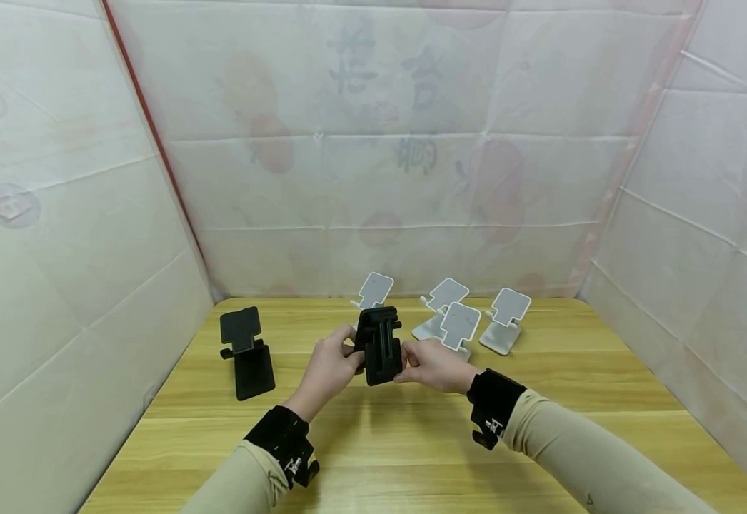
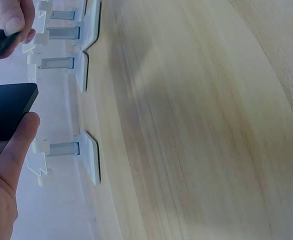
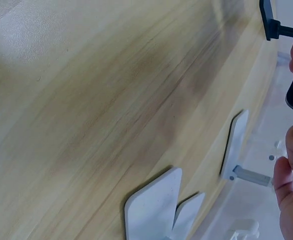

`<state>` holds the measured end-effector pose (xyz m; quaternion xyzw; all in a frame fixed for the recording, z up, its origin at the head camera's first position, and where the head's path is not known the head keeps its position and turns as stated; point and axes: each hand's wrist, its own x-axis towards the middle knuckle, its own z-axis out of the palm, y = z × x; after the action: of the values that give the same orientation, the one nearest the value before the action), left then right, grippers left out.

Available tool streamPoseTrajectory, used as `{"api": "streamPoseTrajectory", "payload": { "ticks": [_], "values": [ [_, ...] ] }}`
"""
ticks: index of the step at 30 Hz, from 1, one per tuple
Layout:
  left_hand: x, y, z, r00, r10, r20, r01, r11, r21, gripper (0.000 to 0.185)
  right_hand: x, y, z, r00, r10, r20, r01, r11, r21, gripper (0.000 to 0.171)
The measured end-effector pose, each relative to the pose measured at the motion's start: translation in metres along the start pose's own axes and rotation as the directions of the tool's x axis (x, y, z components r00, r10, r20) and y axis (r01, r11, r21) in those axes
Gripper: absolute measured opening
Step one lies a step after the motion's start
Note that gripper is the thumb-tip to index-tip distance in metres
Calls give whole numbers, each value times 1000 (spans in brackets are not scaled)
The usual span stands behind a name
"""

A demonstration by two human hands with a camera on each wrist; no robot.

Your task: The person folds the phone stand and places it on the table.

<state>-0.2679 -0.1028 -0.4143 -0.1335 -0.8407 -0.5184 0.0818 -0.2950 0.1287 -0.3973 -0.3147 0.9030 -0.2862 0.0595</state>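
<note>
In the head view a black folding phone stand (image 1: 380, 346) is held up over the middle of the table, its plates folded near each other. My left hand (image 1: 331, 360) grips its left side; in the left wrist view the fingers and thumb lie round a black plate (image 2: 11, 110). My right hand (image 1: 434, 364) pinches the right edge, and the left wrist view shows its thumb on a thin black part (image 2: 0, 44). A second black phone stand (image 1: 253, 371) stands unfolded on the left of the table.
Several white phone stands with grey pads stand unfolded at the back, among them one behind the held stand (image 1: 375, 288) and one farthest right (image 1: 508, 307). Pale cloth walls (image 1: 373, 178) enclose the wooden table (image 1: 380, 471) at the back and sides.
</note>
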Motion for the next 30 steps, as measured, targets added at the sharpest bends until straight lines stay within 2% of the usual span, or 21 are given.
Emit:
{"api": "streamPoseTrajectory", "payload": {
  "ticks": [8, 18, 26, 30],
  "values": [
    [1, 1, 3, 999, -34, 41, 39, 993, -113, 13, 0, -2, 5, 999, 0, -52, 0, 1000, -6, 20],
    [1, 4, 4, 992, -78, 96, 94, 981, -172, 12, -1, 2, 9, 996, -7, -89, 4, 1000, -25, 19],
    [0, 4, 4, 990, -83, 110, 104, 973, -206, 12, -2, 1, 8, 996, -3, -86, 2, 1000, -11, 18],
    [0, 3, 4, 986, -70, 154, 109, 958, -266, 21, -3, 3, 8, 996, -8, -86, 8, 1000, -3, 17]
  ]
}}
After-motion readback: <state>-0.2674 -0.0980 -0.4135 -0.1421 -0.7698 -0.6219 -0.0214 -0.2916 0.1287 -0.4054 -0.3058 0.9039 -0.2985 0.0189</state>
